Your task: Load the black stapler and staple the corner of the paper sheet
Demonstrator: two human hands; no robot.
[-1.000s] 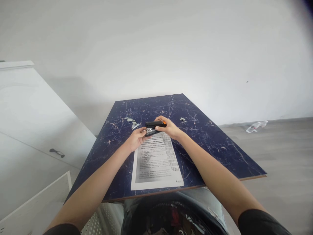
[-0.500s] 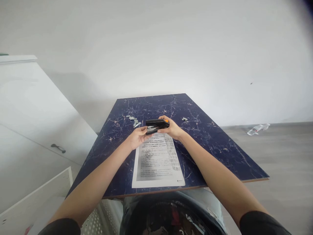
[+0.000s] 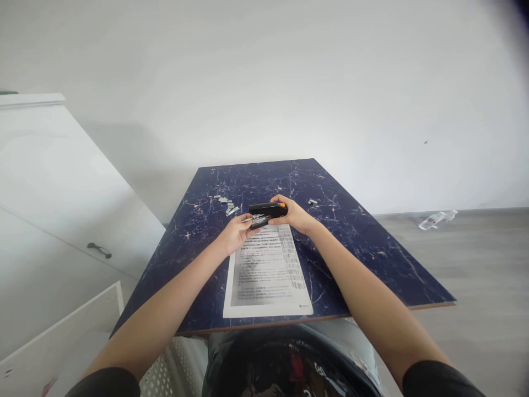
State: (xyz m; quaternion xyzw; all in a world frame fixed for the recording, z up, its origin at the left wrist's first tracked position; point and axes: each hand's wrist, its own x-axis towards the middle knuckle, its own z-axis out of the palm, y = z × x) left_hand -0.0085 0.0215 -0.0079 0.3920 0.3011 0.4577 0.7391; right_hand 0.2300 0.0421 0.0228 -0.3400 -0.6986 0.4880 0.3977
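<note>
Stapler (image 3: 264, 209) is gaping between the right hand (image 3: 296, 216), gripping its orange-marked end, and the left hand (image 3: 235, 232), pinching its front. Opening is looking done, closing pending; a printed sheet (image 3: 268, 275) is lying below, loose staple strips (image 3: 223, 199) beyond.

The scene is viewed from a single camera worn on the person's head, by which it is faced forward and steeply down. The table (image 3: 363, 237) is seen from above its near edge, spread across the centre and lower middle of the frame. The left hand (image 3: 238, 231) and right hand (image 3: 294, 214) are caught near mid-frame, with the forearms (image 3: 363, 292) brought in from the lower corners. Dark clothing (image 3: 289, 364) is shown closest, at bottom centre. The wall (image 3: 264, 82) is faced across the upper half, beyond the table.
</note>
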